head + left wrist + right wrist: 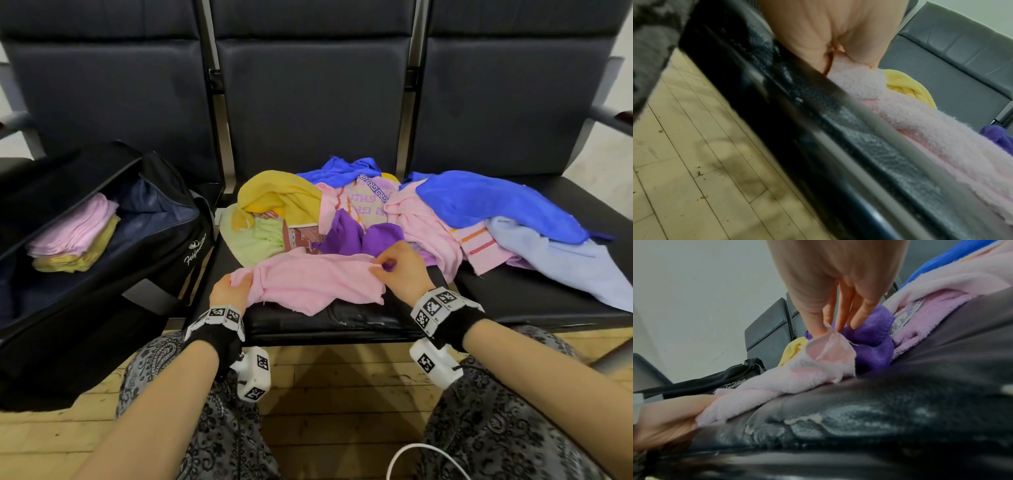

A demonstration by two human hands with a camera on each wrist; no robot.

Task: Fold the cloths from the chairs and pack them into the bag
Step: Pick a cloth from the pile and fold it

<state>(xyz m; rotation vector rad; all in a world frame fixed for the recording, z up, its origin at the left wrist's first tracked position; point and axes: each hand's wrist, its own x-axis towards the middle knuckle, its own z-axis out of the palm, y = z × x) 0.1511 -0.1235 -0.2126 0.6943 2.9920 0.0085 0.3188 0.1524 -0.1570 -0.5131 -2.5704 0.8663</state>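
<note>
Status: the task appears to be at an early stage. The bag (pixel 102 240) stands open on the left-hand chair, at about 9 o'clock from the person, and holds two folded cloths: a pink one (pixel 73 226) stacked on a yellow-green one (pixel 80 255). The pile (pixel 394 212) of unfolded cloths lies across the middle and right chair seats, at 12 to 2 o'clock; it includes yellow, light green, purple, blue, pale blue and patterned pink pieces, so most of the folding is judged still to be done. The cloth in hand is a pink cloth (pixel 308 284), lying crumpled and not yet squared on the front of the middle seat (pixel 342 318), at 12 o'clock. The left hand (pixel 228 291) grips its left end with fingers closed around bunched fabric. The right hand (pixel 399 263) pinches its right corner between thumb and forefinger, the other fingers extended and resting near the purple cloth (pixel 871 347). This cloth remains to be spread, folded and packed.
</note>
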